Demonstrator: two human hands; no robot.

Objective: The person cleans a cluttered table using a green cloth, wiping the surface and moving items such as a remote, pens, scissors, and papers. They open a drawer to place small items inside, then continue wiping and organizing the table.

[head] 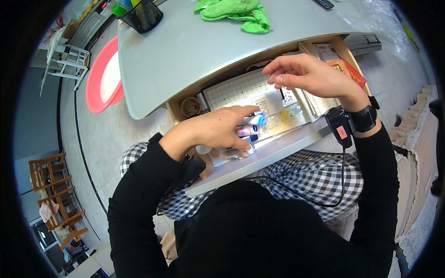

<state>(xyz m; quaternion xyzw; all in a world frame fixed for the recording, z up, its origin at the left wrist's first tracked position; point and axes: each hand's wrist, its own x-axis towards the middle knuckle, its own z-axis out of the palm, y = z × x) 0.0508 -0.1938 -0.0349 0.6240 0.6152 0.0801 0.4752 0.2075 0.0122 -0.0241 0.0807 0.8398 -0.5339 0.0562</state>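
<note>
An open wooden drawer [274, 153] lies across my lap, under a grey tabletop. Over its left part is my left hand [222, 128], fingers spread above several small tubes and packets; whether it grips any of them is unclear. A white and pink tube [247, 130] shows beside its fingers, with a blue and white packet [259, 119] just above. My right hand [302, 76] hovers over the drawer's right part, fingers curved and apart, holding nothing visible. A gridded board [236, 88] lies at the drawer's back, and a round container [191, 106] sits in the back left corner.
On the tabletop [167, 69] lie a green cloth [236, 14], a black mesh pen holder [142, 17] and a remote control [324, 3]. A pink basin [104, 76] stands left of the table. Red and orange packets [351, 71] fill the drawer's right compartment. A cable crosses my lap.
</note>
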